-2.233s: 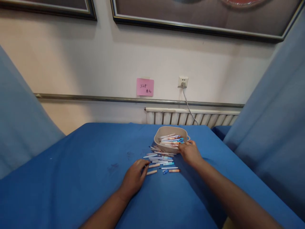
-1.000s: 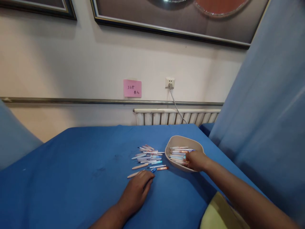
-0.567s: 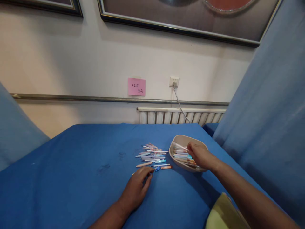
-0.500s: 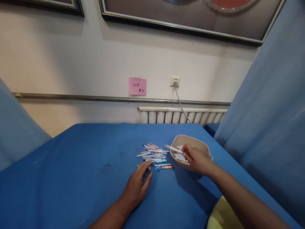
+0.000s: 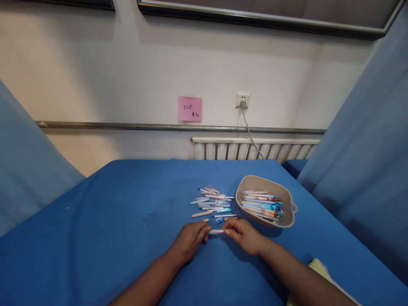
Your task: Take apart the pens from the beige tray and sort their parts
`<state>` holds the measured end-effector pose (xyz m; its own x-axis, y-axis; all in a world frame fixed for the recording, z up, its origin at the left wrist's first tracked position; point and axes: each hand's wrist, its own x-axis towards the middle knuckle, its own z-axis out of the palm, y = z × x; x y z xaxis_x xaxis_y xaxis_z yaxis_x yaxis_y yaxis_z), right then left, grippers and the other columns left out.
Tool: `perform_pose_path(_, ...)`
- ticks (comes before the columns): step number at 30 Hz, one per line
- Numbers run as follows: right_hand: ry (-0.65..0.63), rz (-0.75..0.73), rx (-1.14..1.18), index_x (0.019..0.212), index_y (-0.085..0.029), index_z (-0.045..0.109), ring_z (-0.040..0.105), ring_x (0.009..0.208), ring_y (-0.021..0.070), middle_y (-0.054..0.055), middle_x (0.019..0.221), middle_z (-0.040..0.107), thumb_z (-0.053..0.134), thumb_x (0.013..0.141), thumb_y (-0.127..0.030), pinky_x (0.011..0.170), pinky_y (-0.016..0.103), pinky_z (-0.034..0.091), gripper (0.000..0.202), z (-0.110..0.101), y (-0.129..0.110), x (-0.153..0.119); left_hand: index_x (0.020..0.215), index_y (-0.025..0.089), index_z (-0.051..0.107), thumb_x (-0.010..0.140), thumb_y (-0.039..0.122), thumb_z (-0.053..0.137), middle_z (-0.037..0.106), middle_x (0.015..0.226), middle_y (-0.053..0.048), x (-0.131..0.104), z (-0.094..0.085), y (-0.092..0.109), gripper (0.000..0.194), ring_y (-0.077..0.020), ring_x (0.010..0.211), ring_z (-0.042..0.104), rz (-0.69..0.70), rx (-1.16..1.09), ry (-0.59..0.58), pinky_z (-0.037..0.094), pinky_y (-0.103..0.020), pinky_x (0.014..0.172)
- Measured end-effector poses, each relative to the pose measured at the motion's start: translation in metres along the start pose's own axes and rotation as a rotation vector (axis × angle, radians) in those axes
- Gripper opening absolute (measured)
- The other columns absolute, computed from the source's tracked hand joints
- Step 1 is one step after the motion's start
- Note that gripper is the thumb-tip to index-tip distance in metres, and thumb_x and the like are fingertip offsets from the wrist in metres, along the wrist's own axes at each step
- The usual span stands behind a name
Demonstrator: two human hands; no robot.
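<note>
A pale pen lies level between my two hands, just above the blue cloth. My left hand pinches its left end, and my right hand grips the right end with thumb and fingertips. Just beyond them is a loose pile of pen parts, with thin refills, barrels and caps. A small blue piece and a peach barrel lie on the near side of the pile. To the right, a beige basket holds many pens with blue and orange ends.
The blue cloth covers the table. A yellow object is partly hidden by my right forearm. Behind the table are a radiator, a metal rail and a plugged-in cable. Blue curtains hang at both sides.
My right hand has come left, out of the basket, bringing a pen in front of the pile. My left hand has closed on the pen's other end. The view has shifted slightly.
</note>
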<state>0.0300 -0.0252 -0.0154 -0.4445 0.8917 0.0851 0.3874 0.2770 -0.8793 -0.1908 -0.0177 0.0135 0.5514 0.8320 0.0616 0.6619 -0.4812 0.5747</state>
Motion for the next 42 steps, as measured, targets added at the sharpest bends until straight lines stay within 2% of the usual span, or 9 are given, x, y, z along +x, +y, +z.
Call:
perform_pose_path(4, 0.047, -0.006, -0.032, 0.082, -0.018, 0.061, 0.049, 0.067, 0.0136, 0.0, 0.072, 0.058, 0.049, 0.087, -0.032, 0.064, 0.024, 0.038, 0.019, 0.001, 0.002, -0.001, 0.118, 0.021, 0.05, 0.083, 0.032, 0.057, 0.064, 0.106, -0.005, -0.001, 0.0, -0.001, 0.037, -0.0182, 0.094, 0.06, 0.041, -0.108, 0.127, 0.046, -0.029, 0.083)
perform_pose_path(9, 0.065, -0.031, -0.047, 0.085, -0.019, 0.061, 0.053, 0.069, 0.0142, 0.001, 0.075, 0.061, 0.048, 0.087, -0.031, 0.065, 0.024, 0.04, 0.018, -0.001, 0.0, -0.001, 0.108, 0.022, 0.055, 0.094, 0.032, 0.034, 0.068, 0.08, -0.002, -0.001, -0.002, 0.001, 0.027, -0.0174, 0.075, 0.064, -0.032, -0.082, 0.085, 0.049, -0.031, 0.075)
perform_pose_path(14, 0.078, -0.024, -0.08, 0.082, -0.019, 0.062, 0.054, 0.071, 0.0148, 0.001, 0.075, 0.061, 0.049, 0.087, -0.03, 0.066, 0.024, 0.041, 0.017, -0.001, 0.005, 0.0, 0.128, 0.023, 0.043, 0.083, 0.028, 0.057, 0.059, 0.119, -0.008, 0.001, -0.002, -0.001, 0.048, -0.0214, 0.108, 0.055, 0.117, -0.036, 0.197, 0.045, -0.035, 0.091)
perform_pose_path(18, 0.084, -0.001, -0.012, 0.083, -0.018, 0.061, 0.053, 0.069, 0.0143, 0.001, 0.075, 0.061, 0.049, 0.086, -0.032, 0.065, 0.024, 0.041, 0.018, 0.001, 0.011, 0.001, 0.121, 0.024, 0.052, 0.092, 0.025, 0.04, 0.067, 0.092, -0.004, 0.001, -0.003, -0.004, 0.031, -0.0188, 0.088, 0.063, 0.032, 0.007, 0.15, 0.048, -0.034, 0.083)
perform_pose_path(22, 0.102, 0.012, -0.031, 0.084, -0.018, 0.062, 0.052, 0.069, 0.0141, 0.001, 0.074, 0.06, 0.05, 0.086, -0.032, 0.064, 0.024, 0.04, 0.018, 0.001, 0.013, 0.001, 0.129, 0.022, 0.044, 0.086, 0.03, 0.054, 0.061, 0.113, -0.008, 0.0, -0.004, -0.003, 0.045, -0.0222, 0.102, 0.057, 0.05, 0.055, 0.235, 0.045, -0.037, 0.089)
perform_pose_path(25, 0.1, -0.001, -0.03, 0.083, -0.018, 0.062, 0.053, 0.069, 0.0142, 0.001, 0.075, 0.061, 0.049, 0.086, -0.032, 0.066, 0.024, 0.041, 0.019, 0.001, 0.012, 0.001, 0.125, 0.024, 0.048, 0.086, 0.025, 0.054, 0.062, 0.11, -0.006, 0.0, -0.002, -0.002, 0.04, -0.021, 0.103, 0.055, 0.151, 0.076, 0.15, 0.044, -0.035, 0.09)
perform_pose_path(31, 0.114, -0.023, -0.082, 0.084, -0.018, 0.062, 0.056, 0.073, 0.0151, 0.002, 0.079, 0.063, 0.049, 0.087, -0.029, 0.069, 0.025, 0.042, 0.018, -0.002, 0.01, 0.002, 0.121, 0.022, 0.052, 0.093, 0.031, 0.041, 0.065, 0.097, -0.006, 0.003, -0.005, -0.002, 0.032, -0.021, 0.091, 0.06, -0.004, 0.102, 0.175, 0.046, -0.037, 0.085)
perform_pose_path(36, 0.119, -0.027, -0.062, 0.082, -0.018, 0.062, 0.055, 0.072, 0.0148, 0.001, 0.077, 0.063, 0.049, 0.087, -0.029, 0.068, 0.025, 0.042, 0.017, -0.001, 0.012, 0.002, 0.127, 0.024, 0.046, 0.084, 0.025, 0.058, 0.06, 0.114, -0.008, 0.001, -0.006, 0.002, 0.045, -0.0231, 0.104, 0.053, 0.189, 0.081, 0.165, 0.043, -0.039, 0.091)
perform_pose_path(42, 0.124, -0.006, -0.025, 0.084, -0.018, 0.061, 0.055, 0.071, 0.0146, 0.001, 0.077, 0.062, 0.049, 0.087, -0.031, 0.066, 0.024, 0.041, 0.018, 0.002, 0.014, 0.002, 0.13, 0.024, 0.043, 0.092, 0.026, 0.042, 0.06, 0.114, -0.008, 0.002, -0.001, -0.002, 0.038, -0.0224, 0.103, 0.056, 0.046, 0.088, 0.155, 0.044, -0.04, 0.09)
